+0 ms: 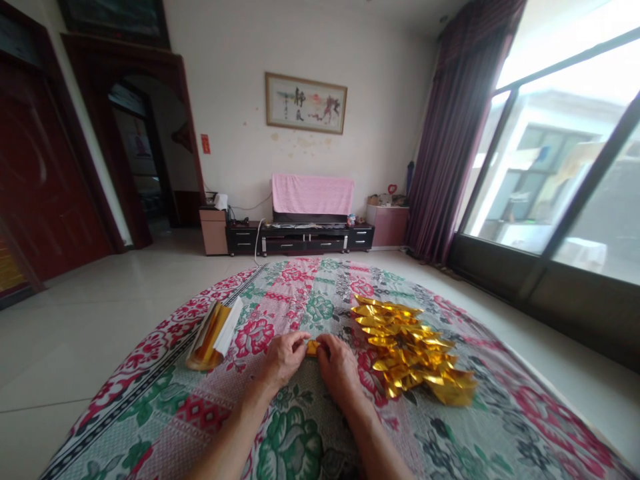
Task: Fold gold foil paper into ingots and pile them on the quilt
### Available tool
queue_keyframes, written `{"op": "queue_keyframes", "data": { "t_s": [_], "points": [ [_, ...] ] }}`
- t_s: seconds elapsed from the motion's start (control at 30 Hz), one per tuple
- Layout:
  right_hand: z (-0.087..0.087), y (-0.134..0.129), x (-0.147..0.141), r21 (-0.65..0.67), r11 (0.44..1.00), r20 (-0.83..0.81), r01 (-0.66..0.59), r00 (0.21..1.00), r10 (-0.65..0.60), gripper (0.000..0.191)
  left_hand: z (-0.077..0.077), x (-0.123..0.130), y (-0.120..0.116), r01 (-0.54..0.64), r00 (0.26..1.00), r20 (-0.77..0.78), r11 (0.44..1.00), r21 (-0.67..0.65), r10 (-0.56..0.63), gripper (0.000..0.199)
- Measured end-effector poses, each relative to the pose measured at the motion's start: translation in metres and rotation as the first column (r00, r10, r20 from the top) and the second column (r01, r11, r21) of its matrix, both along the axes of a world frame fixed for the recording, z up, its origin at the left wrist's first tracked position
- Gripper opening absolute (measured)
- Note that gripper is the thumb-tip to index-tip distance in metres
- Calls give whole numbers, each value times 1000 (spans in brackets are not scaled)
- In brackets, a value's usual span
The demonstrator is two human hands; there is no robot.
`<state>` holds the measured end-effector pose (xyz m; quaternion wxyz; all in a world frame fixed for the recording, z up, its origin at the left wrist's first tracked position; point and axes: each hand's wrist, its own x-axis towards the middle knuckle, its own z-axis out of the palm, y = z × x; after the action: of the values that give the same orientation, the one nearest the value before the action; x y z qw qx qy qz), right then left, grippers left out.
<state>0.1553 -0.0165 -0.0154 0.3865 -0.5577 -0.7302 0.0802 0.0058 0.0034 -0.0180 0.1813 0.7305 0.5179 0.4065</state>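
Note:
A small folded piece of gold foil paper (313,348) lies at the middle of the flowered cloth, between my two hands. My left hand (287,357) pinches its left end with thumb and fingers. At its right end my right hand (337,360) has its fingers curled over the foil. To the right sits a pile of folded gold foil pieces (413,343) with pointed ends, laid in overlapping rows. A curled stack of gold foil sheets with white backing (216,333) rests to the left of my left hand.
The flowered cloth (320,307) covers the surface before me. Farther off, a low black cabinet (305,241) carries a screen under a pink cloth (313,193). A purple curtain (447,147) hangs beside a large window at the right; a red door (45,153) is at left.

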Motion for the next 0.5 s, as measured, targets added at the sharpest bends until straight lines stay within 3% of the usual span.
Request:
{"op": "queue_keyframes", "data": {
  "t_s": [0.5],
  "points": [
    [-1,3,0,-7,999,-15,35,999,-35,19,15,9,-2,-88,978,-197,988,-127,62,26]
  ]
}}
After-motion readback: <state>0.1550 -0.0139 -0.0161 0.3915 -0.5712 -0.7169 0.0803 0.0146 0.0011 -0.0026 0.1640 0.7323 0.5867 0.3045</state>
